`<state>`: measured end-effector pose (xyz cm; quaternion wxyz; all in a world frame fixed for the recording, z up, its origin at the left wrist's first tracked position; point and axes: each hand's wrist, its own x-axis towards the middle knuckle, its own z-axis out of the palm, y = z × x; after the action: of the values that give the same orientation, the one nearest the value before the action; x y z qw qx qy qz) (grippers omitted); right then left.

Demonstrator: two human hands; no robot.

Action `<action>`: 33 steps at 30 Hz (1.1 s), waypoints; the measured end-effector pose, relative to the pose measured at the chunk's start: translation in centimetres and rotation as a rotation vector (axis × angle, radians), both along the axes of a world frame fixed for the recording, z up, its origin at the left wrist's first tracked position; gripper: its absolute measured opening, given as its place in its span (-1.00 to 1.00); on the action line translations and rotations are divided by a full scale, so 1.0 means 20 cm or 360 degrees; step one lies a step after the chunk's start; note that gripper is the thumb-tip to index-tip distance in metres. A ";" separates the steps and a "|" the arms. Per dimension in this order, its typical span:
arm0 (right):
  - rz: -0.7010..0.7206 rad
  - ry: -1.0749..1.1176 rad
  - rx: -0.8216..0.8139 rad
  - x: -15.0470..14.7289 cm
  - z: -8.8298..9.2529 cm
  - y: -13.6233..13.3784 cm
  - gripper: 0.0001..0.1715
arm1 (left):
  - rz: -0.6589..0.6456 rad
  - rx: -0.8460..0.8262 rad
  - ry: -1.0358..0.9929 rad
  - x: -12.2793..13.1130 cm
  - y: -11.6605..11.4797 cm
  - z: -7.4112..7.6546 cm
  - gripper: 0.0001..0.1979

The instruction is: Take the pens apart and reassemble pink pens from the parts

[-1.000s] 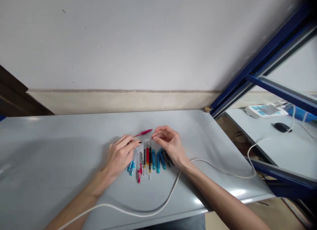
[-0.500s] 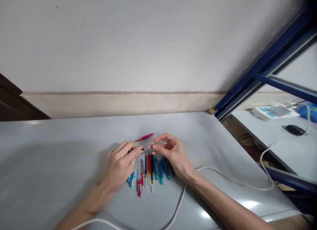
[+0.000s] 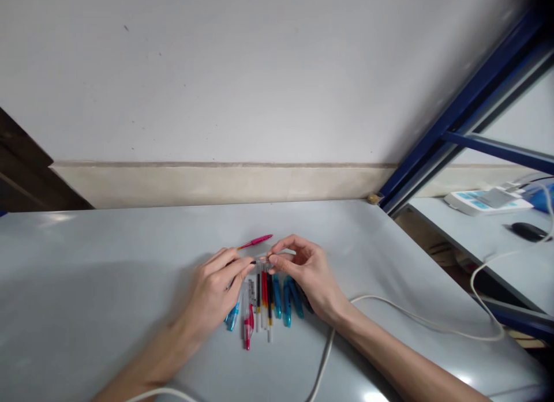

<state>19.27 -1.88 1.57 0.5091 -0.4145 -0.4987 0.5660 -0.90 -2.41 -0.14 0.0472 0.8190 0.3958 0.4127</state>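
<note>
My left hand (image 3: pixel 219 278) pinches a thin dark pen part (image 3: pixel 254 263), whose tip points right toward my other hand. My right hand (image 3: pixel 305 269) is closed at the fingertips on something small near that tip, too small to make out. Beneath and in front of the hands lie ink refills in black (image 3: pixel 270 298) and red (image 3: pixel 264 289), side by side. Several blue barrels (image 3: pixel 287 301) lie to their right. On the left are a clear and pink pen part (image 3: pixel 248 327) and blue-tipped clear parts (image 3: pixel 232 316). Behind the hands rests a pink pen piece (image 3: pixel 259 240).
A white cable (image 3: pixel 389 301) crosses the grey table (image 3: pixel 108 310) on the right and passes in front. The wall stands behind. Past a blue metal frame (image 3: pixel 489 145), a second surface holds a power strip (image 3: pixel 480 201) and a black mouse (image 3: pixel 528 232).
The view has shifted slightly, so the table items appear a little further right and lower. Both hands keep nearly the same pose, fingertips close together over the refills.
</note>
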 end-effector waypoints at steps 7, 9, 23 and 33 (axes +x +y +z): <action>-0.0013 -0.0410 0.0323 0.00 -0.02 -0.03 -0.83 | -0.0025 -0.0019 0.0040 0.01 0.00 -0.01 -0.82; 0.0042 -0.0502 0.0390 0.00 -0.02 -0.04 -0.83 | -0.0040 -0.0025 0.0075 0.01 -0.01 0.00 -0.81; 0.0688 -0.1226 0.0453 0.52 0.14 -0.01 -0.14 | 0.0015 0.0094 0.0071 -0.04 -0.01 0.03 -0.81; 0.0783 -0.1363 0.0313 0.59 0.09 -0.03 -0.09 | 0.0024 -0.0010 0.0017 -0.04 -0.01 0.00 -0.80</action>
<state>31.13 -2.39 3.30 0.1470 -0.4297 -0.7967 0.3987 -1.64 -2.60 -0.08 0.0447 0.8180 0.4035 0.4074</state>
